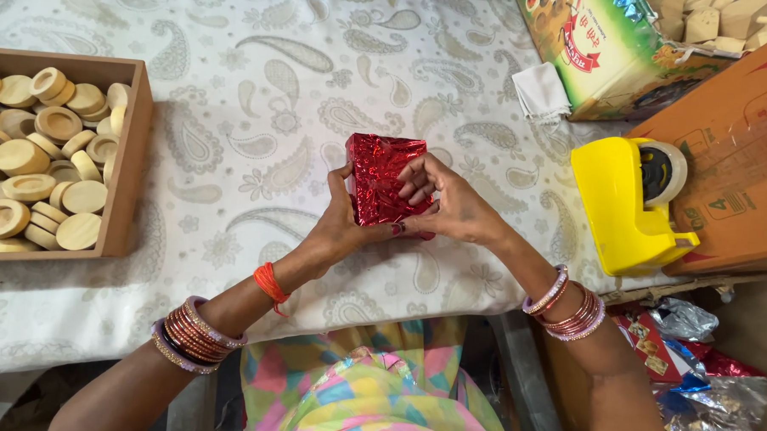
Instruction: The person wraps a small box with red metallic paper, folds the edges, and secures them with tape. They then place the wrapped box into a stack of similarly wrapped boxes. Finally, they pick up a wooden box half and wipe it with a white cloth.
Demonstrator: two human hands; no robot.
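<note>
A small object wrapped in shiny red foil (pixel 378 174) sits at the middle of the table, held between both my hands. My left hand (pixel 339 227) cups its left and lower side, thumb along the edge. From the right, my right hand (pixel 452 205) presses on it with fingers curled onto the foil's face. What is under the foil is hidden. Both wrists wear several bangles, and an orange thread circles the left wrist.
A wooden tray (pixel 129 160) of several round wooden discs stands at the left. A yellow tape dispenser (pixel 626 207) sits at the right beside an orange cardboard box (pixel 734 168). A printed carton (pixel 610 53) and a white cloth (pixel 542 92) lie behind. Foil scraps (pixel 701 371) lie lower right. A paisley cloth (pixel 260 92) covers the table.
</note>
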